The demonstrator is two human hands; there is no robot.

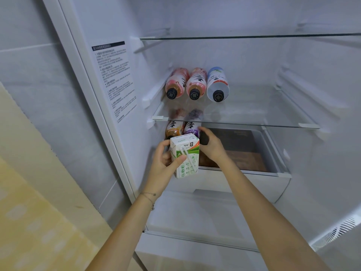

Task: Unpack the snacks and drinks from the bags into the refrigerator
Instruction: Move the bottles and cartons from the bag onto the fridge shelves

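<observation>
An open refrigerator (pixel 254 65) seen from above, with a person's two bare arms reaching in. The step in hand appears to be stocking drinks on the level under the lower glass shelf (pixel 234 124).

Below that shelf sits a pale drawer (pixel 277 174); its right part shows something dark and brown that cannot be made out.

On the glass shelf, three bottles (pixel 196 84) stand in a row at its back-left corner, caps toward the camera.

Under the shelf's left front edge are two more bottles: an orange-labelled bottle (pixel 174 129) and, touching it on the right, a purple-labelled bottle (pixel 192 129).

A white and green milk carton (pixel 185 157) with a straw on its face is held upright just in front of these two, not yet set down.

The left hand (pixel 164 163) grips the carton, thumb across its front, fingers wrapped behind; a thin bracelet (pixel 148 194) is on the wrist.

The right hand (pixel 212 145) curls round the top of the purple-labelled bottle, seemingly steadying or shifting it.

The next move probably calls for making room, then standing the carton beside the bottles without toppling them.
</observation>
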